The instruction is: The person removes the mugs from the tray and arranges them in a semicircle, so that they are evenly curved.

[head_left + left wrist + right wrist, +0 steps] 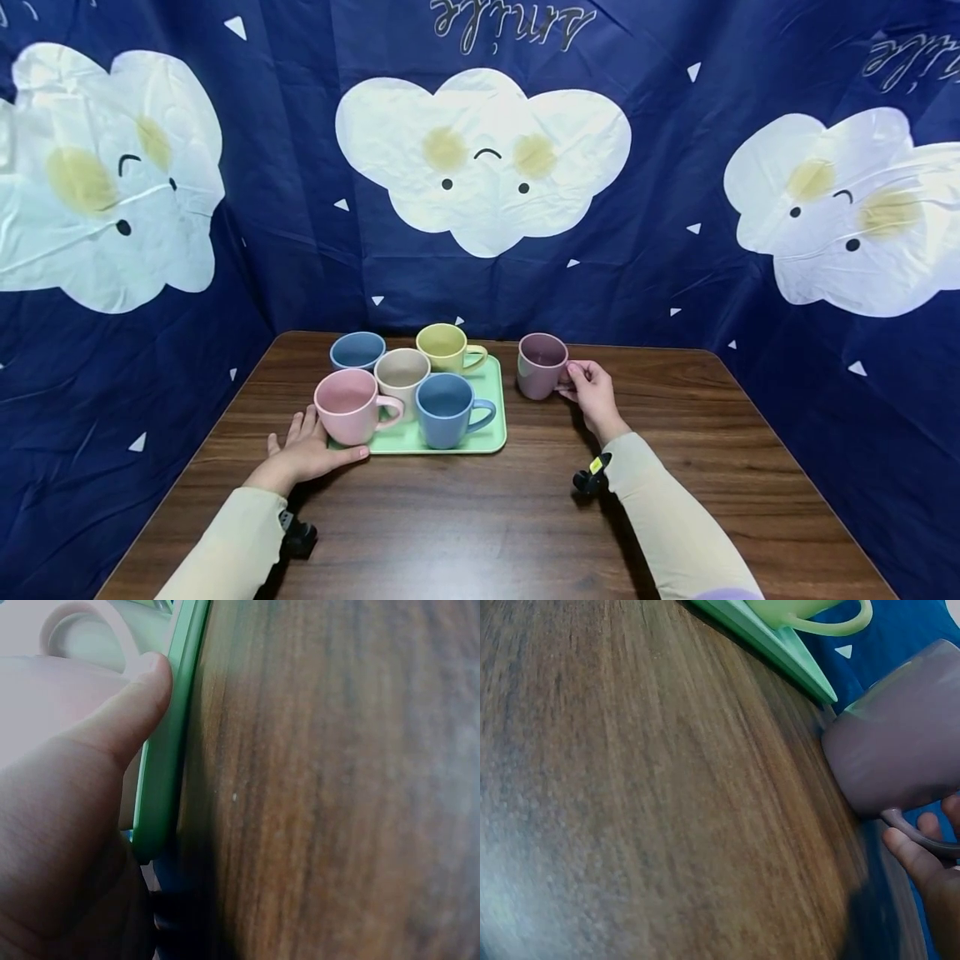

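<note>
My right hand (592,396) pinches the handle of a purple mug (538,379), which stands upright to the right of a light green tray (492,400). In the right wrist view, thumb and fingers close round that handle (911,831). My left hand (300,454) lies at the tray's front left corner, fingers spread beside a pink mug (348,421). Its thumb stretches along the tray's front edge, as the left wrist view also shows with the thumb (135,705) over the green rim (169,765).
Also on the tray are a blue mug (444,417) at front, a beige mug (397,379) in the middle, a yellow mug (442,350) at back right and another blue mug (357,354) at back left. A dark blue cloud-print curtain (480,292) surrounds the wooden table (465,533).
</note>
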